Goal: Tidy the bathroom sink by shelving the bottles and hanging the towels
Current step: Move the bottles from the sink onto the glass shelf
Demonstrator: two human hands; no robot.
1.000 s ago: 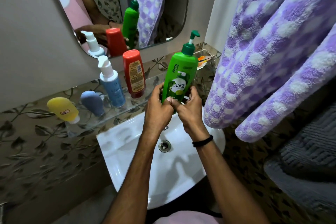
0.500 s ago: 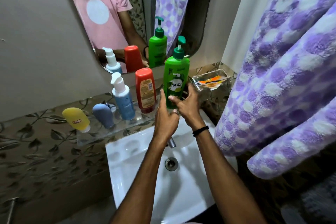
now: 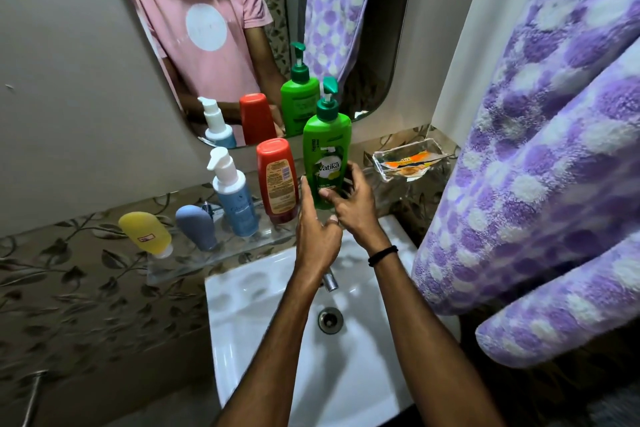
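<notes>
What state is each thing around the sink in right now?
green pump bottle: upright, held, base hidden.
right hand: fingers curled round the green pump bottle.
left hand: open, fingers straight beside that bottle.
red bottle: standing cap-down on shelf.
blue pump bottle: upright on shelf.
purple towel: hanging.
tap: not running.

Five bottles stand on one glass shelf [image 3: 194, 263]. Two have pumps: a green pump bottle [image 3: 327, 149] and a light-blue pump bottle [image 3: 235, 199]. Three have none: a red squeeze bottle [image 3: 277, 180], a grey-blue squeeze bottle [image 3: 195, 227] and a yellow squeeze bottle [image 3: 145, 234].

There is one mirror [image 3: 363, 45], one white sink [image 3: 242, 322], one tap [image 3: 330, 281], one drain [image 3: 330, 320], and one clear soap dish [image 3: 386, 173] holding one orange sachet [image 3: 405, 161].

Two hands show, the left hand [image 3: 317, 236] and the right hand [image 3: 353, 204], with one black wristband [image 3: 382, 255].

The purple-and-white towel [image 3: 554, 149] hangs in two folds; whether it is one towel or two cannot be told.
</notes>
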